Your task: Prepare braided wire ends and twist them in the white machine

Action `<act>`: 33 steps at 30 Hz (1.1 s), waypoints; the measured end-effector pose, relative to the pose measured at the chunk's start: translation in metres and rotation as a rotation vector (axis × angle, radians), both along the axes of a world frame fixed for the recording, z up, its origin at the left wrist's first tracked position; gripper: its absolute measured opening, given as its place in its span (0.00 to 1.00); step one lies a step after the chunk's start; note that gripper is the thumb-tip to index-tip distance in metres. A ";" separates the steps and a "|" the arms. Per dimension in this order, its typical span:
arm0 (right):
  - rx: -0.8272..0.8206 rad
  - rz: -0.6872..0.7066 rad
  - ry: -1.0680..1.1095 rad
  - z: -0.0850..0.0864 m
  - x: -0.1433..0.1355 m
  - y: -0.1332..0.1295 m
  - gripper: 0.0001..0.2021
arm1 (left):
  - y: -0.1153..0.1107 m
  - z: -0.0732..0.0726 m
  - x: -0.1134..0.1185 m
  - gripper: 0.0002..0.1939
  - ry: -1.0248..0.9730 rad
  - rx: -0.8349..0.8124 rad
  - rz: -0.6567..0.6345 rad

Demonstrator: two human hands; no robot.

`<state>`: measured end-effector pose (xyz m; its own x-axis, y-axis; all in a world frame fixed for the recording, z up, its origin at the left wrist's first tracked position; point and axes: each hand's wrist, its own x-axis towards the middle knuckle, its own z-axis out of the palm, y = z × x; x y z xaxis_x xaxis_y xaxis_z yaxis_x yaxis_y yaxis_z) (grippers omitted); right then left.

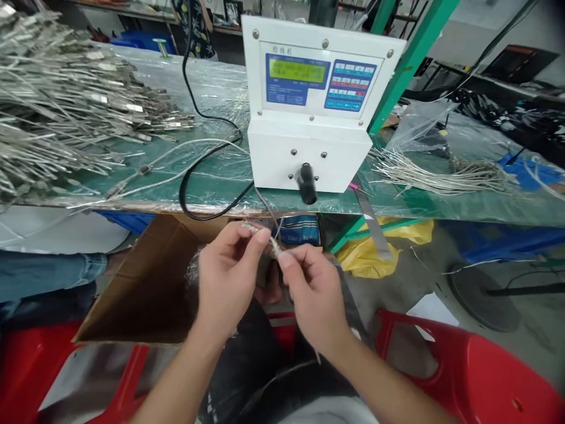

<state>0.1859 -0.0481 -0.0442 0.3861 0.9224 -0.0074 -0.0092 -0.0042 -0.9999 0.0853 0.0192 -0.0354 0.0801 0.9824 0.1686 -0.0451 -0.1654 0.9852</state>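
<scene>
My left hand (232,268) is closed, thumb against fingers, on one end of a thin pale cable (276,245). Just to its right, my right hand (312,282) pinches the same cable, and a tail of it pokes out below that hand. Both hands are over my lap, a little in front of the bench edge. Behind them on the bench stands a white machine (309,156) with a lit display, a keypad and a black spindle (307,184) on its front. The cable parts inside my fingers are hidden.
A big heap of pale cables (79,100) covers the bench's left side. A cable bundle (441,171) lies right of the machine. Below are a cardboard box (132,282), a yellow bag (371,253) and a red stool (477,365). Another person's leg (48,274) is at left.
</scene>
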 end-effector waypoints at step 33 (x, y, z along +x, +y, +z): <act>-0.237 0.238 0.468 0.040 0.117 0.124 0.12 | -0.001 0.002 0.029 0.12 -0.161 -0.251 -0.209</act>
